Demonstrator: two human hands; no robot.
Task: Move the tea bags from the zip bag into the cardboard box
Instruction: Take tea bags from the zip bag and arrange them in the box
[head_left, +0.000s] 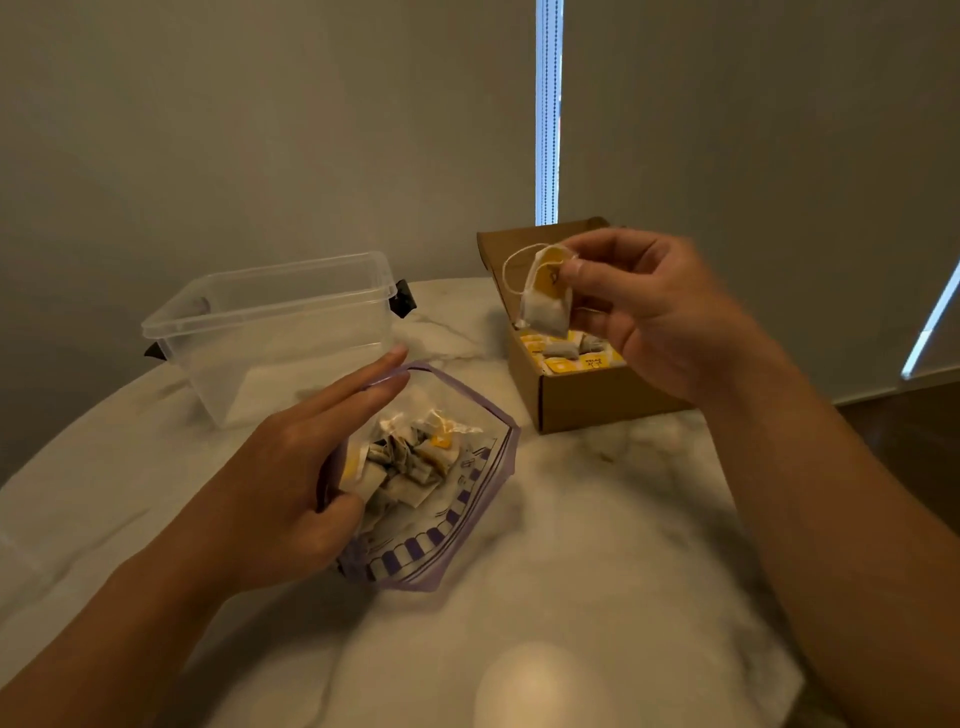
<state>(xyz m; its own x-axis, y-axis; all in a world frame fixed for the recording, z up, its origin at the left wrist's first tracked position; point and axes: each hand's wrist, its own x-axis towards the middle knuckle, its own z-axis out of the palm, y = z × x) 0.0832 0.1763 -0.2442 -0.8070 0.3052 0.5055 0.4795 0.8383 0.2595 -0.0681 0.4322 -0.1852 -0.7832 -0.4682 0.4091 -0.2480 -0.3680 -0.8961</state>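
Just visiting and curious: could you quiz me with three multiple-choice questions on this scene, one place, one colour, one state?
1. Where is the tea bag pinched by the right hand? A) above the cardboard box B) inside the clear tub C) flat on the table
2. What colour is the zip bag rim? A) green B) purple C) red
3. The zip bag is: A) zipped shut B) folded flat C) held open
Answers: 1 A, it hangs over the box; 2 B, a purple band edges its mouth; 3 C, the left hand holds the mouth apart.
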